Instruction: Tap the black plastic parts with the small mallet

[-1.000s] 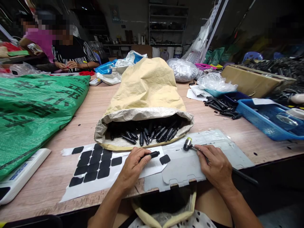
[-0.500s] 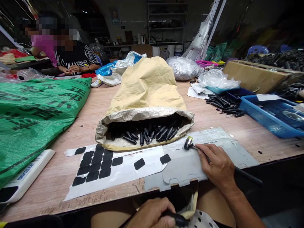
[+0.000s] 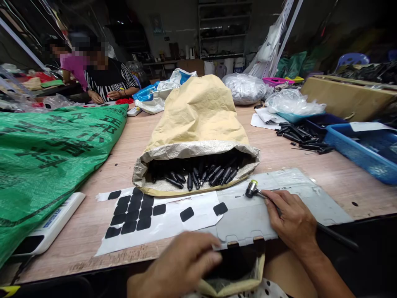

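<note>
My right hand (image 3: 293, 217) is wrapped round the handle of a small hammer (image 3: 252, 189) with a black head and a yellow-green face. The head rests over a grey plastic sheet (image 3: 297, 186) at the table's front edge. My left hand (image 3: 189, 260), slightly blurred, is raised over the edge with thumb and fingers apart and nothing visible in it. Below it, at my lap, gapes a second tan sack (image 3: 245, 285) with a dark inside. Ahead lies a tan woven sack (image 3: 201, 111), its mouth towards me, full of slim black handle-like parts (image 3: 190, 181).
White backing paper (image 3: 173, 236) carries several black rounded patches (image 3: 186, 214). A green sack (image 3: 58, 140) and a white flat device (image 3: 58, 223) lie left. At right are loose black parts (image 3: 300, 134) and a blue basket (image 3: 356, 149). Two people (image 3: 105, 85) sit at far left.
My left hand has let go of a black part down by the lap sack and come up towards the table edge. The right hand still holds the hammer; the view has shifted slightly.
</note>
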`<action>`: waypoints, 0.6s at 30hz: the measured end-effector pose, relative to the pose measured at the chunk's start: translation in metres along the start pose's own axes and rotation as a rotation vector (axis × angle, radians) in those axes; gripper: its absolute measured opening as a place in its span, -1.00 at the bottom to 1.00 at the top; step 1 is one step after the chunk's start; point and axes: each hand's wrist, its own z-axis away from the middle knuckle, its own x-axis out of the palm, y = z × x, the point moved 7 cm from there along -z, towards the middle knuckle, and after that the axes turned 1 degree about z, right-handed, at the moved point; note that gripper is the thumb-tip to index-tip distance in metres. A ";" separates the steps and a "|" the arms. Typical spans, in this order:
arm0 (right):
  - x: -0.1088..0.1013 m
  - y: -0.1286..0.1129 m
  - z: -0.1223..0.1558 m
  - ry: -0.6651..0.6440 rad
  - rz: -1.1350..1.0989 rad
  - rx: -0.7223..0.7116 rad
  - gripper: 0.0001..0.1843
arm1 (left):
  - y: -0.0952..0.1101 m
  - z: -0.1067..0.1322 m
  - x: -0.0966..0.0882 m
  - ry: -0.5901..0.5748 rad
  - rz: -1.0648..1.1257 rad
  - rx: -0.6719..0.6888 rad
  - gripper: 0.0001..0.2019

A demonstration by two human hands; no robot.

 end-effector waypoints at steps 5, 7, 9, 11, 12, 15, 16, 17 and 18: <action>0.000 -0.001 0.000 0.007 -0.003 -0.007 -0.71 | -0.040 -0.026 -0.107 0.644 -0.422 -0.037 -0.75; 0.000 -0.001 0.000 0.002 0.002 -0.004 -0.71 | -0.059 -0.035 -0.125 0.690 -0.528 -0.030 -0.77; 0.000 -0.001 0.000 0.002 0.006 0.002 -0.72 | -0.073 -0.044 -0.132 0.660 -0.582 -0.024 -0.76; 0.000 -0.001 0.000 0.001 0.005 0.005 -0.71 | -0.081 -0.048 -0.133 0.626 -0.632 -0.049 -0.74; 0.000 -0.001 0.000 0.000 0.002 0.004 -0.71 | -0.084 -0.049 -0.133 0.616 -0.654 -0.072 -0.74; 0.000 -0.001 0.000 0.002 -0.010 0.000 -0.69 | -0.085 -0.046 -0.133 0.610 -0.665 -0.124 -0.80; 0.000 -0.001 0.000 0.004 -0.013 -0.001 -0.69 | -0.082 -0.043 -0.133 0.613 -0.643 -0.119 -0.82; 0.000 -0.001 0.000 0.005 -0.014 -0.001 -0.69 | -0.078 -0.040 -0.132 0.615 -0.609 -0.100 -0.84; 0.001 -0.001 0.000 0.004 -0.014 -0.001 -0.69 | -0.071 -0.036 -0.130 0.612 -0.565 -0.069 -0.85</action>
